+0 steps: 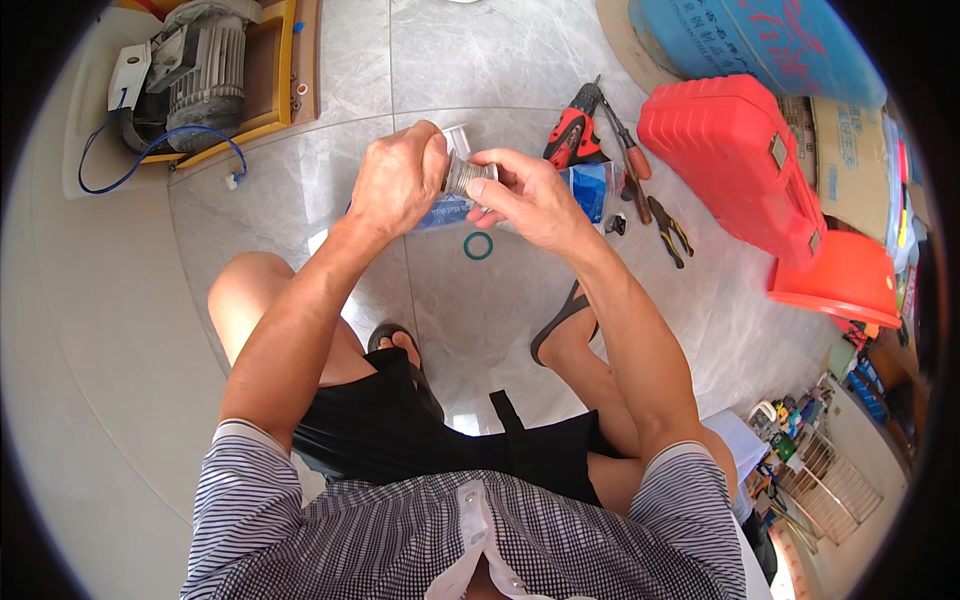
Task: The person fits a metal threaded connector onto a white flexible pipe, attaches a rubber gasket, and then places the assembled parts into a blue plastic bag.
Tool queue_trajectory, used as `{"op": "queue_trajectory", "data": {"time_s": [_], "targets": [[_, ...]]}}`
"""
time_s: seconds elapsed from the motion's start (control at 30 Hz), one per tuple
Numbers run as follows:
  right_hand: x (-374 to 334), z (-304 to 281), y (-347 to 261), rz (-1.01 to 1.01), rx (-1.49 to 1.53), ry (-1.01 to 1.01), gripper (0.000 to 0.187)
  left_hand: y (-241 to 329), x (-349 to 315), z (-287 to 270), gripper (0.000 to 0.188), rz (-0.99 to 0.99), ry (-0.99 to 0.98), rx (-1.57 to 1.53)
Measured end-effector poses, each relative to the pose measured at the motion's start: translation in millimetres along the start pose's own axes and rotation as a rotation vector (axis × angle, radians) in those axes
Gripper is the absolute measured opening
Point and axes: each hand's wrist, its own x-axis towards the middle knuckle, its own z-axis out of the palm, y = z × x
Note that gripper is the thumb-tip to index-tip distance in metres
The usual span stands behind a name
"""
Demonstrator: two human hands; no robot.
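Note:
My left hand (400, 180) is closed, its fist around the left end of a silvery, ribbed metal cylinder (468, 177). On the cylinder's right end, the thumb and fingers of my right hand (530, 195) are closed. Both hands hold it above the tiled floor; its left end is hidden in my fist. Behind it shows part of a white object (457, 140) whose kind I cannot make out. Beneath the hands lies blue-and-white plastic packaging (590, 190). A dark green ring (478, 245) rests on the floor, nearer to me than the hands.
To the right lie a red-and-black power drill (572, 135), a screwdriver (636, 160) and pliers (670, 232). Beyond them stand a red tool case (730, 160), a red basin (840, 280) and a blue drum (760, 45). A grey motor (205, 85) with blue wire sits far left.

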Motion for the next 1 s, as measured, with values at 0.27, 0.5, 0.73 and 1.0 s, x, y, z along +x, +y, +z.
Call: {"op": "queue_trajectory", "data": {"time_s": [0.27, 0.5, 0.73, 1.0], "targets": [[-4, -8, 1, 0.001, 0.345, -0.036, 0.04, -8, 4, -4, 0.036, -0.012, -0.008, -0.004], [-8, -29, 39, 0.137, -0.064, 0.091, 0.029, -21, 16, -13, 0.044, -0.146, 0.194, -0.064], [-34, -10, 170, 0.105, -0.737, 0.114, 0.016, -13, 20, -26, 0.048, -0.436, 0.207, -0.447], [-22, 8, 179, -0.233, -1.305, 0.084, 0.02, -16, 13, -30, 0.041, -0.466, 0.174, -0.443]]}}
